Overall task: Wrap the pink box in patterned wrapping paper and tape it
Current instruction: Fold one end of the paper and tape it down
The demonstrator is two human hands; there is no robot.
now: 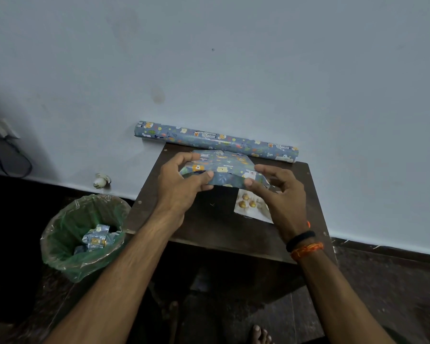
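Observation:
The box is covered by blue patterned wrapping paper [225, 167] with animal prints; no pink shows. It is held above the dark wooden table [209, 227]. My left hand [181, 184] grips its left end, thumb on the front flap. My right hand [278, 192] pinches the paper's lower right edge between thumb and fingers. No tape is visible.
A roll of the same wrapping paper [216, 140] lies along the wall at the table's back edge. A white packet with gold balls [251, 204] lies on the table under my right hand. A green-lined bin [85, 234] with paper scraps stands on the floor at left.

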